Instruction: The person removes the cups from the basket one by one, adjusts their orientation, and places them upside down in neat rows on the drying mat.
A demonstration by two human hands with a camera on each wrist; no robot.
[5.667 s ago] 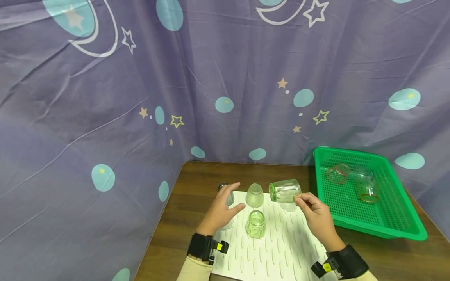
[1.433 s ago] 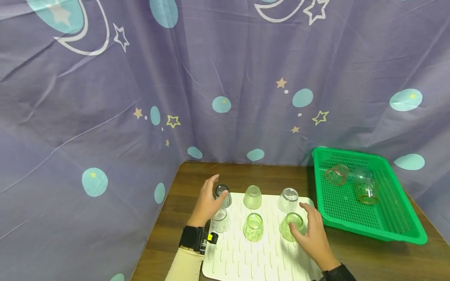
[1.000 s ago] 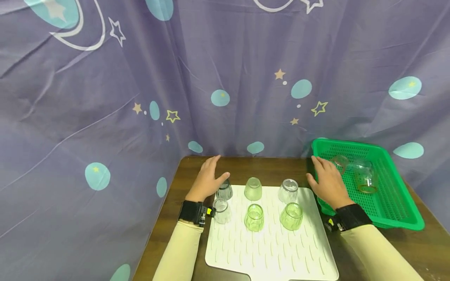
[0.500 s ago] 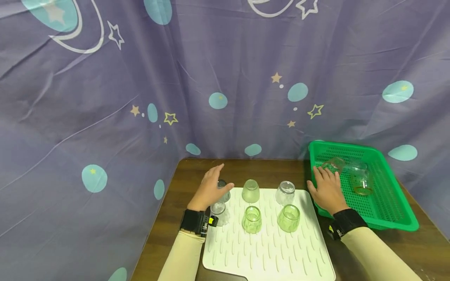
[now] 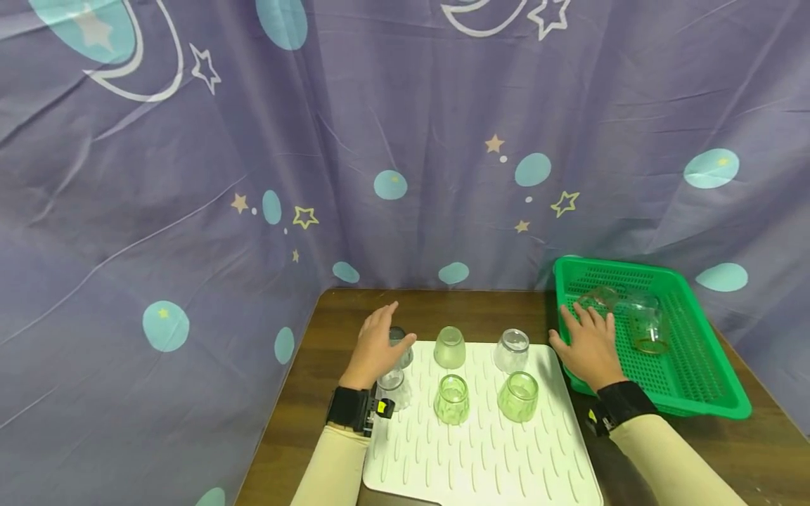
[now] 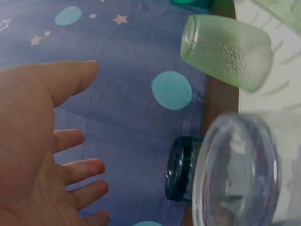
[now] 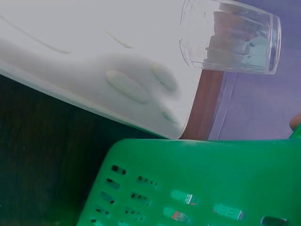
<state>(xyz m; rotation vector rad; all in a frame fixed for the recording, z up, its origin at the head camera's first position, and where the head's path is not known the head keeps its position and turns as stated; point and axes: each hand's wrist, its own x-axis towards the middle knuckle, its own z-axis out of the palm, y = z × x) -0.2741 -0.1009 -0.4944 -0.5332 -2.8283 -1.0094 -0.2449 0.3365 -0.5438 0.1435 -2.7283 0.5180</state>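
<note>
Head view: purple curtain (image 5: 405, 105) with moons and stars, brown table (image 5: 481, 313), white ridged mat (image 5: 481, 464) near centre. Six glasses on it, two rows, long axes upright. Far row, left to right: dark glass (image 5: 396, 334), frosted green glass (image 5: 450, 348), clear glass (image 5: 511, 353). Near row: second clear glass (image 5: 394, 392), then two green glasses (image 5: 452, 402). Green basket (image 5: 686, 383) at right; pink-tinged glass (image 5: 598, 299) inside, partly behind the fingers, plus amber-edged glass (image 5: 649, 336) on its side, amber end pointing near. Left hand (image 5: 372, 350) beside the dark glass, partly blocking it; thumb and fingers apart. Right hand (image 5: 591, 351) over basket's left side, fingers spread, pointing far; contact with basket unclear.

Left wrist view: thumb and fingers well apart, palm showing; dark, frosted and second clear glasses at right, frosted one narrowing away from the mat.

Right wrist view: only a fingertip (image 7: 295, 122) at right edge, by basket wall; clear glass above, at mat's corner.
</note>
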